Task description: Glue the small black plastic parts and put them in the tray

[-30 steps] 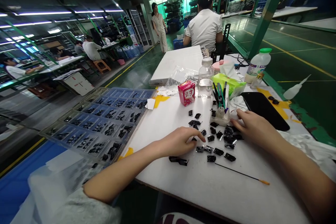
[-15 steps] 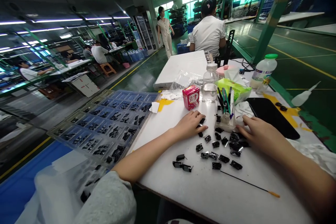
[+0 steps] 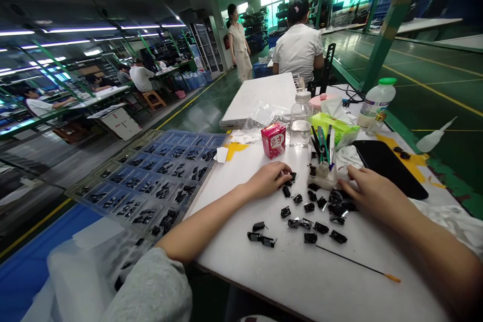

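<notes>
Closest in, a thin black rod w/ orange tip point(image 3: 356, 266) lies on the white tabletop point(image 3: 234, 246) near its front edge, just below a loose scatter of small black plastic parts point(image 3: 313, 214) mid-table. Hands are apart, one each side of the scatter: L hand point(image 3: 267, 180) is curled, its fingertips point(image 3: 290, 173) at a part by the scatter's top edge, can't tell if pinched; R hand point(image 3: 372, 193) lies open, fingers at the scatter's right side, nothing visibly held. Step in hand looks like picking over loose parts by hand; any next pick calls for fingertip care, as the parts are tiny & close together. Off the tabletop's L edge, a clear tray w/ blue-backed cells point(image 3: 151, 186) holds rows of similar black parts. Behind the scatter: pot of pens & tools point(image 3: 322, 175), black phone point(image 3: 388, 168), red box point(image 3: 273, 140), water bottle point(image 3: 301, 121), green tissue pack point(image 3: 335, 128). Further off, a co-worker in white point(image 3: 298, 55) sits facing away, & another person point(image 3: 237, 43) stands beyond.
</notes>
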The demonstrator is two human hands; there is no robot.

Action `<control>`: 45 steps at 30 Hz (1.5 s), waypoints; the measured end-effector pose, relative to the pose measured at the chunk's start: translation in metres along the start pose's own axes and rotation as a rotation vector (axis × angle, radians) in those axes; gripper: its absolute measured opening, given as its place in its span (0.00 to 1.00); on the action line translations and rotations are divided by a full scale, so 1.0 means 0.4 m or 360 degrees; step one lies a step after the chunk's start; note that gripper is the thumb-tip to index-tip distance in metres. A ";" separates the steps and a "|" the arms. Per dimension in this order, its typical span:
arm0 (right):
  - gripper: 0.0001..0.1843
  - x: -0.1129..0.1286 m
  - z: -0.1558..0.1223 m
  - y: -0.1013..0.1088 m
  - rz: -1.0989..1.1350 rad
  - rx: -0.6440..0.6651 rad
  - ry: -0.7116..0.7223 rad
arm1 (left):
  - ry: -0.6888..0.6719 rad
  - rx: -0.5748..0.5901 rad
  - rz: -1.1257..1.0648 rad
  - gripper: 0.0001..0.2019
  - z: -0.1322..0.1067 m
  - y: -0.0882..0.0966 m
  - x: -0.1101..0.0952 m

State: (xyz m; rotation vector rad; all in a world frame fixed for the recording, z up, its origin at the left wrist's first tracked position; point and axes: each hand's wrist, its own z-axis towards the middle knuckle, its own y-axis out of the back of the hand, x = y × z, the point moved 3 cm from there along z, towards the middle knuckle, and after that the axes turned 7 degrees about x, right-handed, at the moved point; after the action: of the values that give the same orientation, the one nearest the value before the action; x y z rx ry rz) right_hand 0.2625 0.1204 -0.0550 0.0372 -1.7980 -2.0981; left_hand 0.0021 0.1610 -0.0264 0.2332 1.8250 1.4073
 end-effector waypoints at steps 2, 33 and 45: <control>0.14 0.000 0.000 0.000 0.0000 0.0001 0.0000 | 0.0039 -0.0015 -0.0008 0.12 -0.003 0.009 0.013; 0.15 -0.002 0.002 -0.008 -0.0009 0.0043 -0.0032 | -0.0172 0.0023 0.0303 0.13 0.008 -0.019 -0.056; 0.15 0.001 0.002 -0.005 -0.0006 0.0067 -0.0061 | 0.0243 -0.0005 0.0581 0.15 -0.007 -0.022 -0.056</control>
State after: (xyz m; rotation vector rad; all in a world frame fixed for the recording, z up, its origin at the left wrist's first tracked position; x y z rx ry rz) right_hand 0.2614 0.1214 -0.0565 0.0118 -1.8655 -2.0768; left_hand 0.0177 0.1429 -0.0235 0.4893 1.9742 1.7168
